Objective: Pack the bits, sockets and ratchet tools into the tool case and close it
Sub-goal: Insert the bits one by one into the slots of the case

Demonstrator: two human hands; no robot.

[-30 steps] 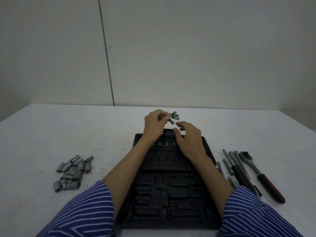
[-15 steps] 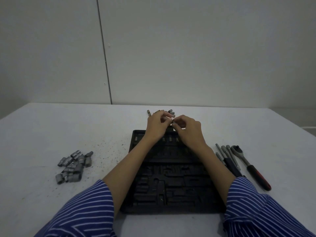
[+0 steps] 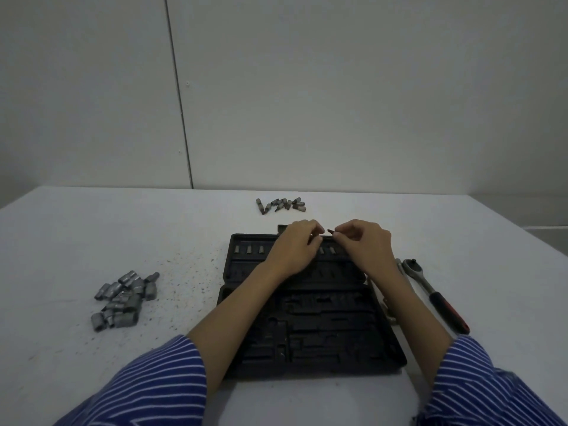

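White tabletop [image 3: 76, 235] against a pale wall carries an open black tool case [image 3: 310, 330]. Over its far edge, the right hand [image 3: 367, 244] pinches a small bit [image 3: 330, 231] at its fingertips; the left hand [image 3: 296, 244], just beside, has curled fingers, its hold unclear. Beyond the pinch lie loose bits [image 3: 281, 205]; sockets [image 3: 124, 299] sit far left, a ratchet [image 3: 435, 292] right.

Right hand [image 3: 365, 244] pinches a bit [image 3: 330, 231] above the open tool case [image 3: 310, 327].
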